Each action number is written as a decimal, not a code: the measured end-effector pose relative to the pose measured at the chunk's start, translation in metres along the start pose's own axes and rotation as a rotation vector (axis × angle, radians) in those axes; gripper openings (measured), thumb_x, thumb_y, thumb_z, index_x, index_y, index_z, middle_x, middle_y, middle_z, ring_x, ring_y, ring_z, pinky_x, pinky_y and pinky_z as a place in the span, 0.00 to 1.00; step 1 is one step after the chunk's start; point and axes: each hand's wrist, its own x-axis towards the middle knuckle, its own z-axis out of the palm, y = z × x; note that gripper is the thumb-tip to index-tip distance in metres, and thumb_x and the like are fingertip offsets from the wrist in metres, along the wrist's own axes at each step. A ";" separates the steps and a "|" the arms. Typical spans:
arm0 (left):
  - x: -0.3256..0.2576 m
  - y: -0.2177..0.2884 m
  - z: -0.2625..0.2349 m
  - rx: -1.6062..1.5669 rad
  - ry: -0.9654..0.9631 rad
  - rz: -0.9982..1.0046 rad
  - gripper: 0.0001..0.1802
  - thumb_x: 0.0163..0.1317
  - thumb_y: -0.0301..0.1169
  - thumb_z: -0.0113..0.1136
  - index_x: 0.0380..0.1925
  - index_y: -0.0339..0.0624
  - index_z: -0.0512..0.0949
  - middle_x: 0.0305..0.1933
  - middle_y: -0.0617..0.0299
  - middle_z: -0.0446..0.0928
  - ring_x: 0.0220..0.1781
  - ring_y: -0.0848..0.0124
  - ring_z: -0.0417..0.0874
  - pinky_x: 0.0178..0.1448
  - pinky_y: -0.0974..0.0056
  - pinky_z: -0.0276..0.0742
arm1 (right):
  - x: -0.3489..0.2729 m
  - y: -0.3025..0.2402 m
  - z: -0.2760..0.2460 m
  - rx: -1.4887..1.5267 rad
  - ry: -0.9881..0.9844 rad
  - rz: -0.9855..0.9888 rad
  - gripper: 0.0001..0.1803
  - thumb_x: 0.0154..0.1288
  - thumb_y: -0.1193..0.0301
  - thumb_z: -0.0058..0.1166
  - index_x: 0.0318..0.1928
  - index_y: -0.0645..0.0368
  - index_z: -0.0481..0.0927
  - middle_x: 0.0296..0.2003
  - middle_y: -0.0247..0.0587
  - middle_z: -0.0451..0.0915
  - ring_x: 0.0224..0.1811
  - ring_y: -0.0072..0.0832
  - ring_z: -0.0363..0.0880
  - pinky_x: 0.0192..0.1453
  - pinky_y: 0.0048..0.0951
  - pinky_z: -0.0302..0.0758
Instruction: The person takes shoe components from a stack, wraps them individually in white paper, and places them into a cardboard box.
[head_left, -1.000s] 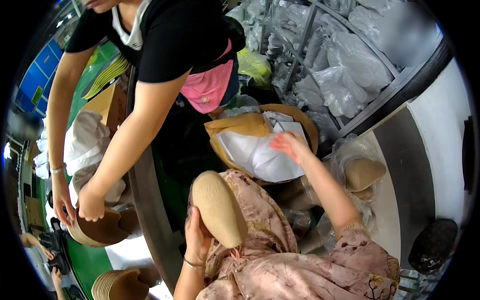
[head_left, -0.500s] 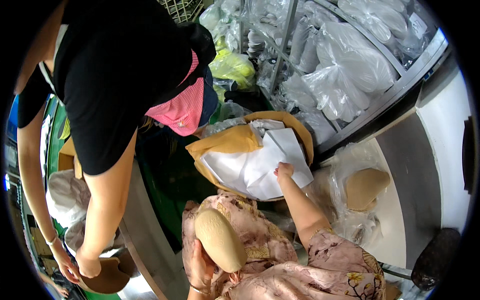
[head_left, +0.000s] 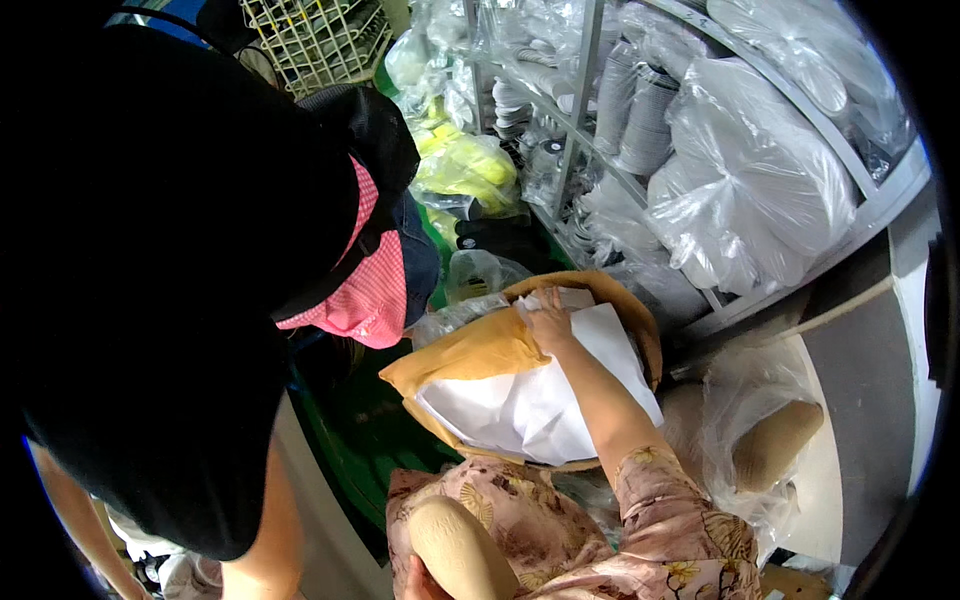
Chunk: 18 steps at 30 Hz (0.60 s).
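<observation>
In my left hand [head_left: 424, 582], low in view, is a beige sole-shaped piece, apparently an insole [head_left: 455, 545]. It tilts over my patterned clothing, and faint embossing marks its upper end. Only part of that hand shows along the insole's lower left side. My right hand [head_left: 548, 322] reaches forward with fingers stretched out, resting at the far edge of white paper sheets [head_left: 535, 400]. Those sheets lie in the mouth of a brown paper sack [head_left: 470, 348]. The sack's contents under the paper are hidden.
A co-worker in black with a pink checked apron [head_left: 365, 300] leans in on the left. At the back right, a metal rack [head_left: 585, 75] holds clear bags of grey pieces. Another beige piece [head_left: 775, 445] lies in plastic on the right bench [head_left: 840, 400]. A wire basket [head_left: 315, 45] stands behind.
My right hand has left the paper's right part and reached to its far edge, its fingers opening out. The insole sits lower in view. The co-worker has leaned closer.
</observation>
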 end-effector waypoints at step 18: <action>0.000 -0.016 0.032 0.138 -0.041 0.334 0.12 0.63 0.25 0.53 0.45 0.31 0.72 0.43 0.57 0.76 0.46 0.69 0.77 0.52 0.67 0.71 | -0.245 -0.037 -0.100 1.211 0.802 -0.365 0.18 0.53 0.85 0.53 0.46 0.65 0.70 0.39 0.40 0.74 0.41 0.26 0.74 0.46 0.25 0.72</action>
